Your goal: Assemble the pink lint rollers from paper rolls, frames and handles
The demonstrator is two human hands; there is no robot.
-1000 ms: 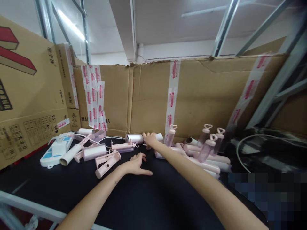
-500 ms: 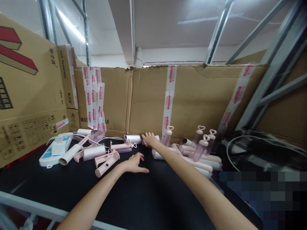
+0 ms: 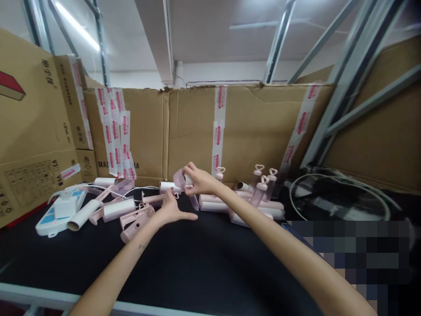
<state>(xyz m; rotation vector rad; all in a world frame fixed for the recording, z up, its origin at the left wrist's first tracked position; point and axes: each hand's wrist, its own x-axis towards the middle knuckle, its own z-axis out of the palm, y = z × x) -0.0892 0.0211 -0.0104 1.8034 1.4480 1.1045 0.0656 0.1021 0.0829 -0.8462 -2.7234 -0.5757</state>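
Note:
My right hand [image 3: 199,181] is closed on a translucent pink tube [image 3: 179,179] with a white part showing at its near end, lifted above the black table at the back. It looks like a lint roller cover. Just left and below, my left hand [image 3: 171,208] is open, its thumb stretched to the right and its fingers pointing up. Those fingers overlap a pink holder [image 3: 153,199] with a heart-shaped loop; whether they touch it is unclear. Behind the fingertips lies a white roll [image 3: 165,187].
Several upright tubes with heart loops [image 3: 259,188] stand at the right among lying pink-and-white rollers [image 3: 213,202]. On the left are pink half-shells [image 3: 136,224], white rolls [image 3: 85,215] and a power strip [image 3: 49,224] with cables. Cardboard walls [image 3: 190,131] enclose the back; coiled cable [image 3: 296,175] lies right.
My right hand has lifted off the back of the table with the pink tube in it. My left hand has moved up towards it. The view has shifted to the right.

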